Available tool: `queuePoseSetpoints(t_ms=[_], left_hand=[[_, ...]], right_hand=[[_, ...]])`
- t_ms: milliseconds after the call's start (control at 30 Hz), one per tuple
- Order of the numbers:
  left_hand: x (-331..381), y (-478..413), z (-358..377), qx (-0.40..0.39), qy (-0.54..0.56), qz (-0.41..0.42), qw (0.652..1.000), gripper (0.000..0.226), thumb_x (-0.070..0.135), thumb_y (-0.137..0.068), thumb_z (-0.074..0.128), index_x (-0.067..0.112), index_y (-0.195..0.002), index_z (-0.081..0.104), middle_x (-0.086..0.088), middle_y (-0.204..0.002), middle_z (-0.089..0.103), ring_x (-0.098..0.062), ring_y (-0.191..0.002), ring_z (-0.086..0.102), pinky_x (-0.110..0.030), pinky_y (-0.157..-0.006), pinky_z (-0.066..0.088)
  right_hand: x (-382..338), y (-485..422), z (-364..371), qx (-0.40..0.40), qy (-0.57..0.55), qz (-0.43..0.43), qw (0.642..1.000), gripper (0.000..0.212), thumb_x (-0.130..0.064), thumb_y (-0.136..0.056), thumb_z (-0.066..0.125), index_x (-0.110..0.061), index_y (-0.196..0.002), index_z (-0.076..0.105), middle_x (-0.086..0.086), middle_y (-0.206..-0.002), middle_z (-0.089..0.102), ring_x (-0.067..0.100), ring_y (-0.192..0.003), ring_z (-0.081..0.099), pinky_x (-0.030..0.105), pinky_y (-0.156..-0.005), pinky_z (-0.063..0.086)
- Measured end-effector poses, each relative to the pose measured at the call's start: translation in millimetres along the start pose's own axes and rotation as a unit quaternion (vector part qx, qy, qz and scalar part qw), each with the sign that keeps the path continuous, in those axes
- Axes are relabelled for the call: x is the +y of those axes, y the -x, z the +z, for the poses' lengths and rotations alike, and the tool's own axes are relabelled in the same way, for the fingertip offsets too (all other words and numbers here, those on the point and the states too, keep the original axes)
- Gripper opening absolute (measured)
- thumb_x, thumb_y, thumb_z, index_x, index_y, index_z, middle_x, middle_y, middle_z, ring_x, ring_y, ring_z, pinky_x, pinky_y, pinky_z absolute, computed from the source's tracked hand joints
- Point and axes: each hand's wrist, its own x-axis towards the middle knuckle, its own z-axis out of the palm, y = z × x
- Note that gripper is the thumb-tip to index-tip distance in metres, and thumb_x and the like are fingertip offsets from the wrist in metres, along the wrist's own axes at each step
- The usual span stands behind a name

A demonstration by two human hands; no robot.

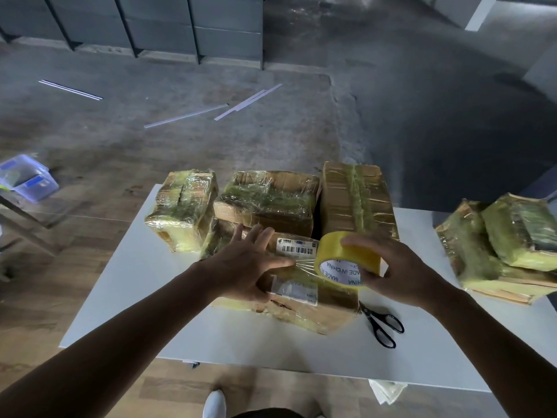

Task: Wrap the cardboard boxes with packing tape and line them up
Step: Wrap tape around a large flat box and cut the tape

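Note:
A cardboard box point(304, 300) with white shipping labels lies at the middle of the white table point(144, 291). My left hand point(244, 267) rests on its left top with fingers spread and the thumb on a strip of clear tape. That strip runs to a yellowish tape roll point(343, 262), which my right hand point(401, 273) grips from the right. Behind stand three taped boxes: a left box point(184, 209), a middle box point(268, 200) and a right box point(357, 200).
Black scissors point(381, 322) lie on the table right of the labelled box. Two more taped boxes point(500, 245) are stacked at the right edge. A clear plastic bin point(28, 178) sits off to the left. White strips point(187, 116) lie on the floor beyond.

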Motion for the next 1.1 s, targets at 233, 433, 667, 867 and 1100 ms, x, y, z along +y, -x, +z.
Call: queuePoseSetpoints(t_ms=[233,433,667,867,1100], left_hand=[[6.0,-2.2,2.1,0.016,-0.008,0.009,1.0,0.079,0.062,-0.074,0.062,0.042,-0.143,0.029,-0.022,-0.157,0.004,-0.037,-0.146,-0.008,-0.064,-0.113,-0.003],[16.1,-10.7,-6.9,-0.003,-0.026,0.043,0.999,0.075,0.057,-0.072,0.065,0.028,-0.136,0.039,-0.023,-0.157,0.005,-0.038,-0.146,0.001,-0.057,-0.117,0.004],[22.4,-20.2,-23.0,-0.073,-0.049,0.041,0.995,0.096,0.059,-0.073,0.069,0.044,-0.148,0.011,-0.022,-0.156,0.003,-0.041,-0.142,0.008,-0.062,-0.113,0.013],[22.4,-21.2,-21.2,-0.085,-0.038,0.038,0.995,0.102,0.057,-0.075,0.07,0.053,-0.146,-0.003,-0.023,-0.157,-0.005,-0.043,-0.143,-0.001,-0.063,-0.113,0.005],[18.3,-20.2,-19.1,-0.088,-0.003,0.031,0.996,0.102,0.053,-0.074,0.071,0.056,-0.144,-0.003,-0.023,-0.157,-0.005,-0.042,-0.144,-0.005,-0.06,-0.113,0.001]], right_hand=[[-2.7,-9.5,-21.6,-0.05,0.125,-0.001,0.991,0.065,-0.032,-0.069,0.047,-0.058,-0.127,0.035,-0.026,-0.1,0.045,0.002,-0.088,0.049,0.014,-0.069,0.036],[-9.7,-15.0,-15.3,-0.03,0.115,-0.032,0.992,0.059,-0.028,-0.071,0.049,-0.046,-0.126,0.051,-0.017,-0.091,0.045,0.005,-0.079,0.048,0.012,-0.063,0.032],[-7.6,-16.4,-12.8,-0.019,0.095,-0.029,0.995,0.057,-0.032,-0.071,0.048,-0.051,-0.126,0.049,-0.027,-0.099,0.047,0.002,-0.087,0.051,0.011,-0.07,0.034],[19.2,10.6,0.7,0.08,-0.079,0.048,0.993,0.076,-0.013,-0.081,0.073,-0.073,-0.109,0.036,-0.051,-0.112,0.039,-0.018,-0.106,0.045,0.008,-0.069,0.043],[21.0,13.1,-31.4,0.003,0.063,-0.003,0.998,0.058,-0.021,-0.073,0.058,-0.057,-0.118,0.052,-0.031,-0.111,0.048,-0.003,-0.101,0.049,0.011,-0.083,0.037]])
